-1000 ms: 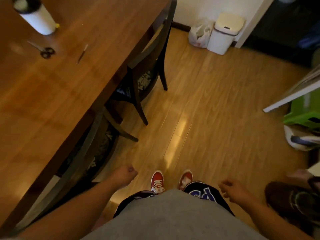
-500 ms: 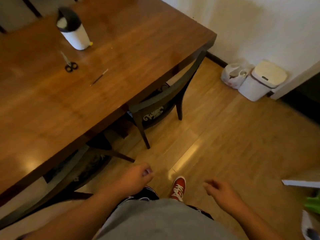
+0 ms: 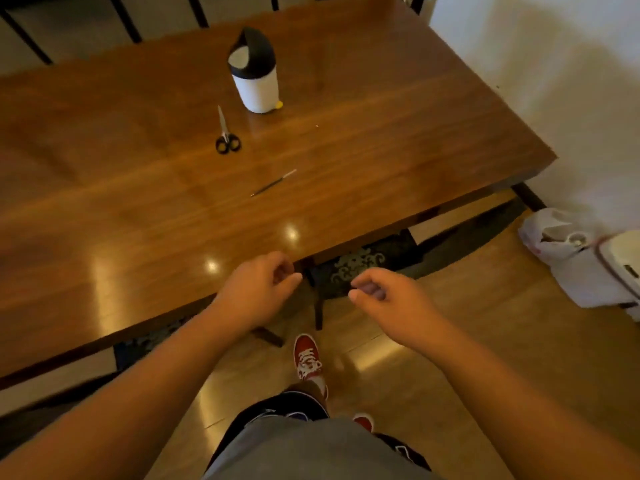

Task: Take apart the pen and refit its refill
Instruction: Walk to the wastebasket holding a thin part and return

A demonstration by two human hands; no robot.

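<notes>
Slim dark pen with a pale end [image 3: 273, 182] lies flat on the glossy brown wooden table [image 3: 398, 150], set diagonally with the pale end pointing up and to the right; it appears to be in 1 piece, finer detail too small to tell. Pair of small scissors with black handles [image 3: 227, 133] lies beyond the pen, blades pointing away from the person, apart from it. White cylindrical container with a black domed lid [image 3: 255, 72] stands upright beyond the scissors, with a small yellow item [image 3: 278, 105] at its base on the right. Left hand [image 3: 258, 287] hangs over the near edge of the table, fingers loosely curled toward the thumb, gripping nothing. Right hand [image 3: 382, 296] is held just off the table edge, fingers likewise loosely curled, gripping nothing. The 2 hands are near each other but not touching, and both are well short of the pen. Dark chair with a patterned seat cushion [image 3: 356, 265] is tucked under the table edge beyond the hands. 1 red lace-up shoe [image 3: 307, 358] is planted on the light wooden floor [image 3: 467, 341] below the hands. Blurred white lidded bin [image 3: 609, 271] and a pale plastic bag [image 3: 550, 233] sit by the white wall [image 3: 554, 81] at right
</notes>
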